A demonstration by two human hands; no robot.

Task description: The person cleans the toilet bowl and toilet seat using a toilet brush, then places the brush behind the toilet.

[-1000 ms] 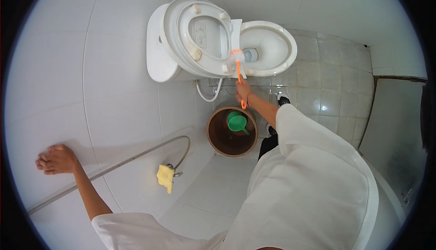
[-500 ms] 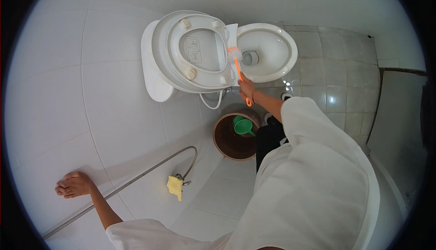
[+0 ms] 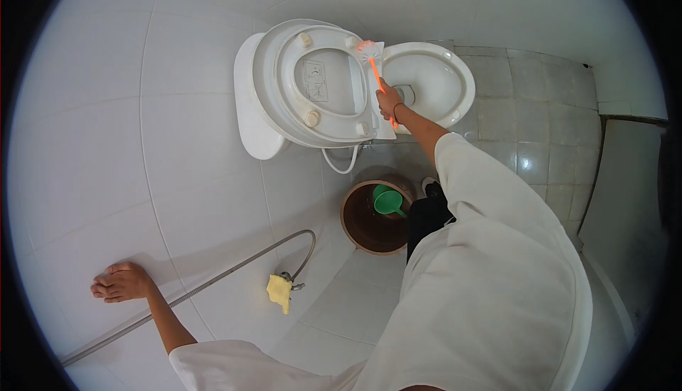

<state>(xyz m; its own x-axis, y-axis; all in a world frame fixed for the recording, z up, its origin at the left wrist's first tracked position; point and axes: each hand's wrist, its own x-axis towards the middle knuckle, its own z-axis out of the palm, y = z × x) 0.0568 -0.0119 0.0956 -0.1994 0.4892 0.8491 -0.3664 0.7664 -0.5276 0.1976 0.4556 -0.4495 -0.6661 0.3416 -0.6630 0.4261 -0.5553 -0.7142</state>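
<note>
Gripping a bristly, round-headed brush (image 3: pixel 375 68)

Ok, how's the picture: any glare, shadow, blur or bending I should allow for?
Head view: black, rounded corners, and seams in the wall bow; head view: bright glare on the floor, soft shadow beside the left hand; head view: the brush head looks hazy, though whether from blur I can't tell.

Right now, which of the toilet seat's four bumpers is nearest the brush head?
The picture's upper-right bumper, close beside the brush head; the other three sit farther off.
</note>
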